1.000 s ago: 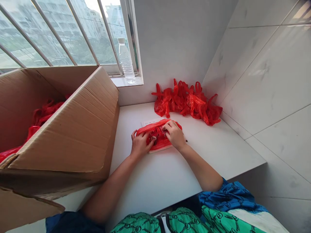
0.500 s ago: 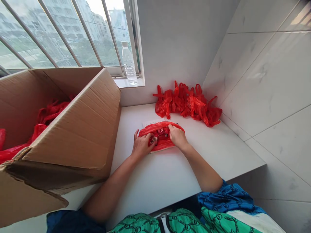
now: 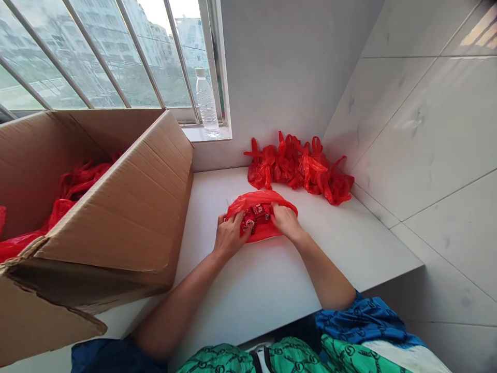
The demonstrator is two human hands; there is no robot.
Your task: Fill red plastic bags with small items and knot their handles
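Observation:
A red plastic bag (image 3: 258,198) lies on the white tabletop with its mouth spread wide. Inside it show several small dark-red packets (image 3: 257,213) with pale print. At the bag's left side, my left hand (image 3: 232,235) has its fingers closed on the edge, thumb reaching in by the packets. My right hand (image 3: 286,219) grips the right edge, its fingertips partly hidden inside the mouth. Both hands hold the bag low, close to the table.
Several knotted red bags (image 3: 298,163) sit against the back wall. A large open cardboard box (image 3: 128,207) with red bags inside stands at the left. On the windowsill is a clear water bottle (image 3: 207,106). A tiled wall (image 3: 435,129) bounds the right side.
The bag's mouth is stretched higher and rounder, and its far rim now covers most of the pale paper behind it. My hands have shifted slightly right.

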